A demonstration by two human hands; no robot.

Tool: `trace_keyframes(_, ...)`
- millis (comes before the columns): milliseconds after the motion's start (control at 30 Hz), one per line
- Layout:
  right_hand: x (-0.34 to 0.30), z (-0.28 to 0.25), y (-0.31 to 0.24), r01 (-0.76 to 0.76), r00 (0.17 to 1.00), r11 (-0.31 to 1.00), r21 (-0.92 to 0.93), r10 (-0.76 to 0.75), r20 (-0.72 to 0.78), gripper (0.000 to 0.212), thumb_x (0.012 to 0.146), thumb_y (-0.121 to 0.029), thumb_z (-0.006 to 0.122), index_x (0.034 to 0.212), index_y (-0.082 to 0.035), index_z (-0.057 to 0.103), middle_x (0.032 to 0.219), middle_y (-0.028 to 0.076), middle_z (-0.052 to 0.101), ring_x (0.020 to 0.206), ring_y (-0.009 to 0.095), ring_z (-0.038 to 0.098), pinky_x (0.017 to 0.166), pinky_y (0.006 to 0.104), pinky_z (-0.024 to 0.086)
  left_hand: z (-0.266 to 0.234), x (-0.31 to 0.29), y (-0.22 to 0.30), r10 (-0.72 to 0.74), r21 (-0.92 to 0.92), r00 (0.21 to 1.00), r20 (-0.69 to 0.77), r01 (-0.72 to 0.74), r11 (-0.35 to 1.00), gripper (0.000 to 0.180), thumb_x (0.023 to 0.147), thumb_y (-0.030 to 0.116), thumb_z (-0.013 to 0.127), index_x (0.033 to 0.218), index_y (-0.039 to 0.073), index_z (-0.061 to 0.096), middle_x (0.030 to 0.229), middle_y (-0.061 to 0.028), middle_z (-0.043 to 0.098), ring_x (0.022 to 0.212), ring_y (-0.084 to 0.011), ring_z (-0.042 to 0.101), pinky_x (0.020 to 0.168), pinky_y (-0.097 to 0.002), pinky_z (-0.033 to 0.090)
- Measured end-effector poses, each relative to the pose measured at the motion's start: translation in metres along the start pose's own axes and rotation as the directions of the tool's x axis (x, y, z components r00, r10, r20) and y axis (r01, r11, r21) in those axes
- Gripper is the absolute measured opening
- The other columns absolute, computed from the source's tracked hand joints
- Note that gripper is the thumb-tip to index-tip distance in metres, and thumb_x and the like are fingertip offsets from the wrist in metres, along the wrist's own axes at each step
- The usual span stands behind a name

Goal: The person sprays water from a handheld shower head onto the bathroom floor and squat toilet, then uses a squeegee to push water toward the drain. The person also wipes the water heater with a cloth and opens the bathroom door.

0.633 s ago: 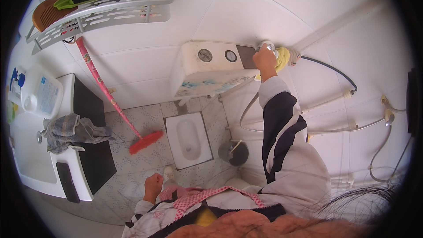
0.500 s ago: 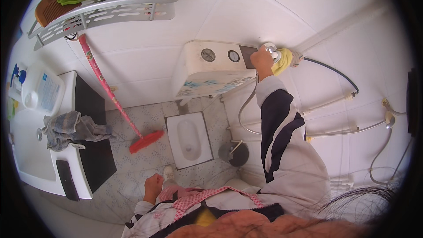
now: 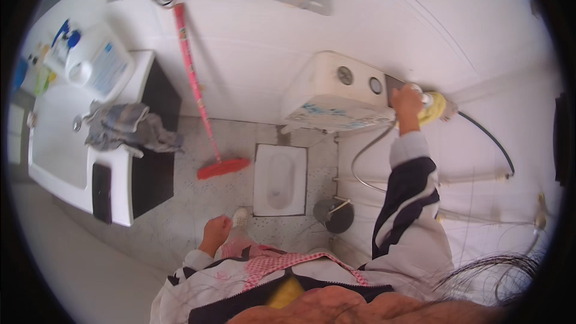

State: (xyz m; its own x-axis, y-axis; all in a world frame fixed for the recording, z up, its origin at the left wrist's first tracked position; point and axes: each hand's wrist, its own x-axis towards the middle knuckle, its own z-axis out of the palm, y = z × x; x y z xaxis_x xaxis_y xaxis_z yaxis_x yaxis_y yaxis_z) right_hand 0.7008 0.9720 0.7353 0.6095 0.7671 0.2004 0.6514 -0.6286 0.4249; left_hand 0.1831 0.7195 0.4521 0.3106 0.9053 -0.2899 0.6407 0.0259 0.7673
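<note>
The white fitting (image 3: 426,98) sat at the right hand (image 3: 408,102), whose fingers looked curled on it. Holding it seemed the step; moving it would need care. Just right of this grip was a yellow cloth (image 3: 435,109). Far lower left, the left hand (image 3: 216,231) was balled up.

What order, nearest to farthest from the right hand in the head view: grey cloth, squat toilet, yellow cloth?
1. Yellow cloth, just right of the right hand.
2. Squat toilet, lower left, in the floor.
3. Grey cloth, far left, over the counter.

The cistern (image 3: 339,97) looks like smooth plastic.
</note>
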Motion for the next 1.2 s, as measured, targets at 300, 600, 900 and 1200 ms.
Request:
trace_keyframes(300, -0.173, -0.004, -0.039, 0.570, 0.806, 0.448, 0.689, -0.469, -0.361, 0.034, 0.082, -0.005, 0.060, 0.116, -0.003, 0.057, 0.097, 0.012, 0.059, 0.081, 0.025, 0.060, 0.070, 0.0343, 0.048, -0.106, 0.036, 0.040, 0.099, 0.087, 0.812, -0.576, -0.059, 0.994, 0.011, 0.079, 0.006, 0.065, 0.090, 0.004, 0.062, 0.082, -0.0113, 0.062, 0.068, -0.0259, 0.062, 0.060, -0.0348, 0.049)
trace_keyframes(600, -0.289, 0.052, -0.051, 0.438, 0.737, 0.307, 0.845, -0.660, -0.143, 0.032, 0.079, -0.003, 0.061, 0.111, -0.002, 0.059, 0.094, 0.013, 0.060, 0.069, 0.022, 0.060, 0.060, 0.0316, 0.048, -0.286, 0.100, 0.050, 0.286, 0.415, 0.471, -0.834, 0.196, 0.888, 0.031, 0.076, 0.016, 0.070, 0.106, 0.012, 0.060, 0.098, -0.0108, 0.060, 0.095, -0.0294, 0.058, 0.077, -0.0385, 0.049)
trace_keyframes(900, -0.312, 0.042, -0.047, 0.448, 0.730, 0.280, 0.849, -0.663, -0.166, 0.029, 0.080, -0.001, 0.060, 0.109, -0.002, 0.059, 0.094, 0.013, 0.061, 0.066, 0.022, 0.061, 0.059, 0.0314, 0.050, -0.360, 0.136, 0.024, 0.074, 0.182, 0.448, -0.891, 0.203, 0.962, 0.014, 0.089, 0.021, 0.056, 0.096, 0.010, 0.059, 0.078, -0.0113, 0.067, 0.073, -0.0347, 0.064, 0.068, -0.0449, 0.048)
trace_keyframes(1200, -0.326, 0.031, -0.065, 0.441, 0.686, 0.199, 0.875, -0.703, -0.186, 0.029, 0.080, -0.002, 0.061, 0.109, -0.003, 0.059, 0.094, 0.012, 0.060, 0.063, 0.020, 0.060, 0.059, 0.0308, 0.049, -0.338, 0.134, 0.005, 0.158, 0.497, 0.777, -0.609, 0.219, 0.840, 0.028, 0.080, 0.026, 0.065, 0.107, 0.020, 0.065, 0.109, -0.0111, 0.061, 0.101, -0.0313, 0.059, 0.085, -0.0417, 0.047)
